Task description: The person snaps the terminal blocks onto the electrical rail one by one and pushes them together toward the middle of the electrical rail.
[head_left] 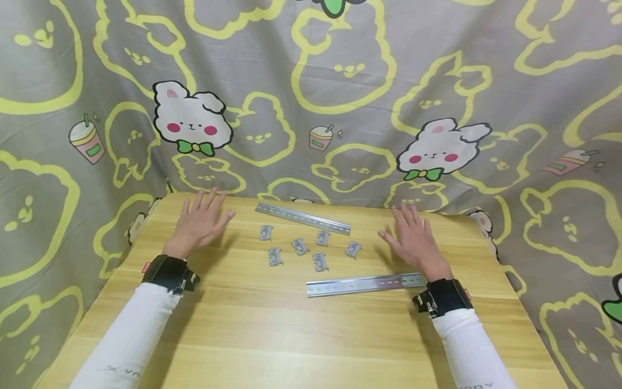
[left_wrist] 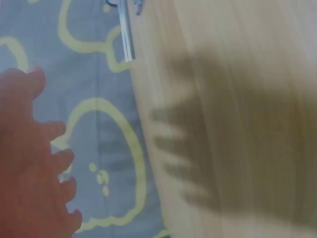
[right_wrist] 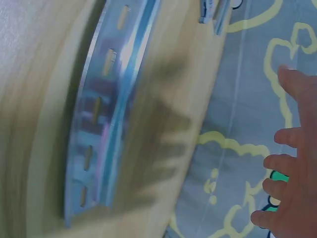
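Both hands hover over the table with fingers spread and nothing held. In the head view the left hand (head_left: 200,222) is at the far left, left of a slotted metal DIN rail (head_left: 303,218) lying at a slant near the back. The right hand (head_left: 415,237) is at the right, above and beyond the right end of a second slotted DIN rail (head_left: 340,287). Between the hands lie several small grey terminal blocks (head_left: 275,257), spread apart from each other. In the right wrist view the nearer rail (right_wrist: 106,129) shows its slots, with the right hand (right_wrist: 297,168) well off it.
A wood-grain table (head_left: 262,335) carries everything. A grey curtain (head_left: 272,65) with yellow outlines and rabbit prints hangs behind the back edge and down both sides. Black camera straps (head_left: 165,273) sit on both wrists over white sleeves (head_left: 128,329).
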{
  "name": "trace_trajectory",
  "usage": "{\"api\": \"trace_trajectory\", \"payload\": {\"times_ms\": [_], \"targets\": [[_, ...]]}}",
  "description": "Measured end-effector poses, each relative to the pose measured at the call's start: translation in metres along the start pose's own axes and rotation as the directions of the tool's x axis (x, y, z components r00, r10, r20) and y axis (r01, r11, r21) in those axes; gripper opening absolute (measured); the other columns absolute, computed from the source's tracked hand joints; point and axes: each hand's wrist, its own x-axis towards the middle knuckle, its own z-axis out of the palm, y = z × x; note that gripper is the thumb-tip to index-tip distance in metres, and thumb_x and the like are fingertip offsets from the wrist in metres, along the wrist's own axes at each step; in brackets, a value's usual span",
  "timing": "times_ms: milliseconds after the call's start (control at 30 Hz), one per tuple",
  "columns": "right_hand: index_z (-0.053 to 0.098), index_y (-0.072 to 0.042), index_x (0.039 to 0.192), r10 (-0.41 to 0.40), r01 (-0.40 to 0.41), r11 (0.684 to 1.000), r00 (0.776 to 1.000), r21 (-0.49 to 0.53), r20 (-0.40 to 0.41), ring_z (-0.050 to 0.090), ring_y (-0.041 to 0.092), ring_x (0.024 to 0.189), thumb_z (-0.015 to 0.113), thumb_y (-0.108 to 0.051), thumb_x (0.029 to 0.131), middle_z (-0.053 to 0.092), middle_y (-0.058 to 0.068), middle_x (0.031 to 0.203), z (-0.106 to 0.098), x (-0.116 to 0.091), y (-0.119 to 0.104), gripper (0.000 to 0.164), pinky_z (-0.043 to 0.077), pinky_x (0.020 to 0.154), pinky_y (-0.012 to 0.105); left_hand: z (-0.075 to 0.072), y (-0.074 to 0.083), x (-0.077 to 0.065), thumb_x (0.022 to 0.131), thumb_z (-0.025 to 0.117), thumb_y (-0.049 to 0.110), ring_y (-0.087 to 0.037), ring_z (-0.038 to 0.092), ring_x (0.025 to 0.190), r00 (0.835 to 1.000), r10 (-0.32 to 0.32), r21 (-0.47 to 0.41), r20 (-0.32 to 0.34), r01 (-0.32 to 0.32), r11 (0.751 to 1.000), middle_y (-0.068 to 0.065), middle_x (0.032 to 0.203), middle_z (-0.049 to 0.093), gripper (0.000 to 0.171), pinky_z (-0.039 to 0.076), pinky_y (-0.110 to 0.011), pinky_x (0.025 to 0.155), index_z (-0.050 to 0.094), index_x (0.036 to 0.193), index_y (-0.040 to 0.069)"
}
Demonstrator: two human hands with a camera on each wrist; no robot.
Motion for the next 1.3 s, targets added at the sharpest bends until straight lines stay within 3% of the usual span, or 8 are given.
{"api": "trace_trajectory", "payload": {"times_ms": [300,533,667,867,967,1167,1300], "targets": [[0.03,-0.001,0.152,-0.038,0.04,0.998,0.997,0.039,-0.062,0.014,0.048,0.142,0.047,-0.054,0.097,0.022,0.029,0.156,-0.016,-0.01,-0.005,0.078,0.014,0.106,0.076,-0.005,0.021,0.001,0.1,0.021,0.063,-0.045,0.001,0.145,0.999,0.045,0.046,-0.027,-0.044,0.998,-0.019,0.162,0.008,0.079,-0.003,-0.07,0.111,0.022,0.157,0.009],[0.035,-0.001,0.15,-0.113,0.121,0.991,0.985,0.056,-0.131,0.021,0.049,0.139,0.054,-0.046,0.097,0.029,0.031,0.152,-0.024,-0.024,-0.009,0.072,0.019,0.112,0.066,-0.007,0.057,-0.01,0.1,0.03,0.06,-0.042,0.009,0.145,0.987,0.136,0.053,-0.083,-0.132,0.99,-0.016,0.162,0.013,0.074,0.005,-0.066,0.114,0.024,0.157,0.013],[0.035,-0.004,0.151,-0.096,0.108,0.989,0.989,0.104,-0.115,0.022,0.047,0.139,0.055,-0.046,0.097,0.028,0.029,0.153,-0.027,-0.035,-0.01,0.072,0.022,0.11,0.066,-0.003,0.084,-0.018,0.1,0.038,0.054,-0.04,0.019,0.143,0.972,0.206,0.06,-0.115,-0.2,0.978,-0.017,0.16,0.021,0.07,0.013,-0.063,0.115,0.031,0.154,0.011],[0.04,-0.001,0.147,-0.063,0.066,0.982,0.998,0.176,-0.023,0.027,0.051,0.135,0.056,-0.043,0.097,0.03,0.031,0.15,-0.027,-0.05,-0.009,0.067,0.029,0.104,0.071,0.019,0.131,-0.032,0.101,0.035,0.054,-0.034,0.019,0.145,0.951,0.291,0.059,-0.103,-0.286,0.956,-0.012,0.16,0.021,0.067,0.013,-0.054,0.118,0.031,0.154,0.012],[0.043,-0.001,0.145,-0.073,0.071,0.981,0.997,0.183,0.007,0.029,0.051,0.134,0.057,-0.042,0.097,0.033,0.031,0.149,-0.023,-0.056,-0.008,0.065,0.032,0.103,0.07,0.032,0.152,-0.037,0.1,0.04,0.053,-0.033,0.024,0.143,0.943,0.321,0.034,-0.09,-0.32,0.947,-0.01,0.16,0.025,0.066,0.017,-0.054,0.117,0.034,0.153,0.014],[0.053,0.0,0.137,-0.119,0.115,0.964,0.993,0.242,0.004,0.041,0.049,0.125,0.064,-0.034,0.094,0.046,0.028,0.139,-0.009,-0.067,-0.006,0.056,0.039,0.098,0.068,0.048,0.183,-0.04,0.095,0.051,0.054,-0.027,0.043,0.131,0.938,0.339,-0.023,-0.074,-0.342,0.94,-0.01,0.145,0.048,0.062,0.035,-0.048,0.111,0.052,0.142,0.013],[0.061,0.004,0.127,-0.172,0.169,0.952,0.985,0.254,-0.012,0.053,0.043,0.114,0.072,-0.021,0.088,0.056,0.025,0.125,0.002,-0.075,0.0,0.047,0.046,0.092,0.064,0.056,0.198,-0.043,0.092,0.06,0.05,-0.023,0.051,0.119,0.921,0.386,-0.091,-0.044,-0.389,0.917,-0.008,0.132,0.056,0.057,0.047,-0.041,0.102,0.061,0.132,0.01]]}}
